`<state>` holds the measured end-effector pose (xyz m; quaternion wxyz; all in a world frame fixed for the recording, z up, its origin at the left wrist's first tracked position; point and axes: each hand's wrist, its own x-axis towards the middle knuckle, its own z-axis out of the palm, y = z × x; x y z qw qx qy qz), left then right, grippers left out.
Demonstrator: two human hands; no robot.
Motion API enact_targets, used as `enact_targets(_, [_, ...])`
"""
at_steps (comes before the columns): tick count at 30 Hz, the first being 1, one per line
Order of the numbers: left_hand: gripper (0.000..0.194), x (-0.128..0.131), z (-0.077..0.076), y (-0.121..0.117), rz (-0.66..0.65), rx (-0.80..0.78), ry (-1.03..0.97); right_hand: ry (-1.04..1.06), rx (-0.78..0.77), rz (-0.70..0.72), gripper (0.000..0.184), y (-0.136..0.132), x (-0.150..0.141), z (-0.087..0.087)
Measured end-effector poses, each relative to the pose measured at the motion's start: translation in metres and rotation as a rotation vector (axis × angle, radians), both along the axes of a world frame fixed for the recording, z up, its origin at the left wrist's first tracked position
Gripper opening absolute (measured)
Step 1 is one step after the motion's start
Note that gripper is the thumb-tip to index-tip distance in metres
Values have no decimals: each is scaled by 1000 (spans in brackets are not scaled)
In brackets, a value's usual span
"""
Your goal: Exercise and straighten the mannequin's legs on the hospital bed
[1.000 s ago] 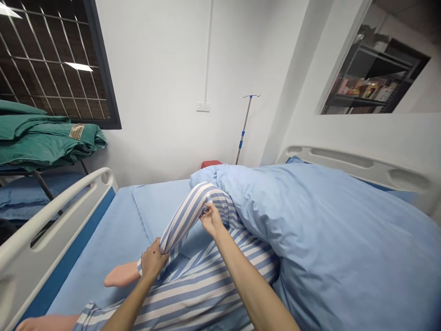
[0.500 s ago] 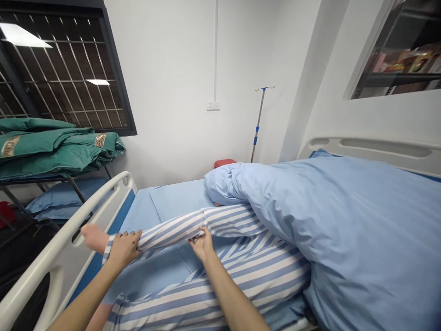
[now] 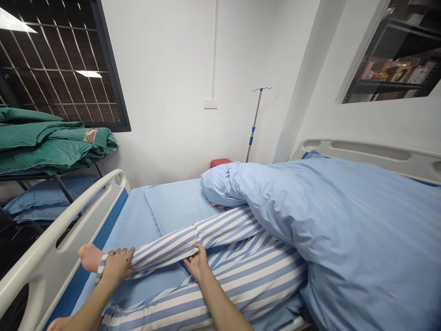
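A person lies on the bed in blue-and-white striped pyjamas, with a bare foot (image 3: 90, 258) resting near the side rail. My left hand (image 3: 117, 266) grips the cuff of the striped trouser leg (image 3: 165, 250) just above that foot. Farther up the same leg, my right hand (image 3: 197, 262) holds the trouser fabric on its lower edge. The leg lies stretched across the bed. A second bare foot (image 3: 58, 324) is partly cut off at the bottom edge. A light blue quilt (image 3: 347, 230) hides the person's upper body.
A white bed side rail (image 3: 62, 234) runs along the left, and a white bed end panel (image 3: 368, 151) stands at the right. Beyond are a blue sheet (image 3: 172, 207), an IV pole (image 3: 254, 124), a red object (image 3: 220, 162), and folded green cloths (image 3: 48, 142) on a nearby rack.
The striped leg has gone from raised and bent to lying flat and stretched toward the left rail. Both my hands have come down with it, still holding the trousers.
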<state>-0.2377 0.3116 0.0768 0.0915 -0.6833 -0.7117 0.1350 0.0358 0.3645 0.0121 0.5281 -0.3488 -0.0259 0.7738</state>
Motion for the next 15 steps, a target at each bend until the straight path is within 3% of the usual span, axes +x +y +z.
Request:
enact_targets(7, [54, 5, -49, -13, 66, 37, -114, 76, 50, -82, 15, 3, 2, -1])
enact_targets(10, [54, 6, -55, -14, 75, 48, -142, 59, 86, -89, 16, 3, 4, -1])
enact_targets(15, [52, -5, -52, -10, 29, 52, -119, -53, 58, -41, 13, 4, 2, -4])
